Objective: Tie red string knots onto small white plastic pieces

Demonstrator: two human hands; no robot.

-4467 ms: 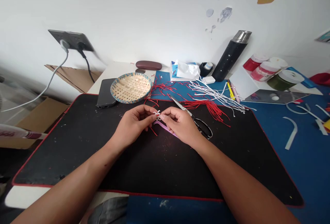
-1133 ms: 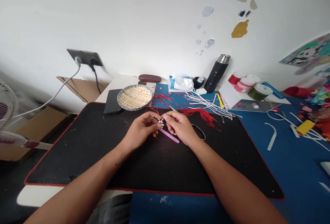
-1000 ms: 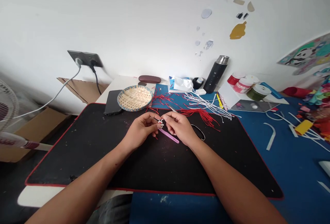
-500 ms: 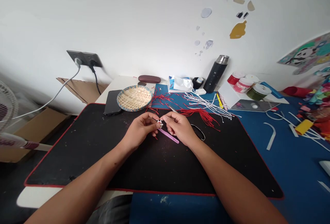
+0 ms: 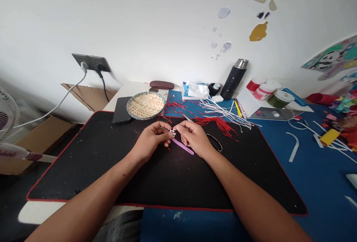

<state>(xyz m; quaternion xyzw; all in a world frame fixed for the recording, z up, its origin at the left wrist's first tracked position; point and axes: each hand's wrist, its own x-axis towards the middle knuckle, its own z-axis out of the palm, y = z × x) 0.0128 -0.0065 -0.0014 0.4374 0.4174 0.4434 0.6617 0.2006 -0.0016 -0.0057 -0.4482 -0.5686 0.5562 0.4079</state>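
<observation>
Between my hands, above the black mat (image 5: 195,186), is a small piece of looped white cord (image 5: 173,131) with a trace of red at its middle. Thumb and fingers of my left hand (image 5: 152,138) pinch its left and lower part. My right hand (image 5: 196,138) is closed, its thumb and forefinger at the piece's upper right loop. Fingertips cover some of the cord. A purple plastic strip-like tool (image 5: 184,147) lies on the mat below the hands. To the right, partly behind my right hand, rests a thin black ring (image 5: 221,145).
Red cords (image 5: 220,125) and white cords (image 5: 227,112) spread behind my right hand, near a pointed metal blade (image 5: 185,116). A woven basket (image 5: 146,106) overlaps a black phone-like slab (image 5: 119,110). Farther back stand a black flask (image 5: 234,80) and paint jars (image 5: 263,92).
Both hands keep their hold on the white cord piece, with only a very slight shift of the left fingers. The view has tilted a little; nothing else has moved.
</observation>
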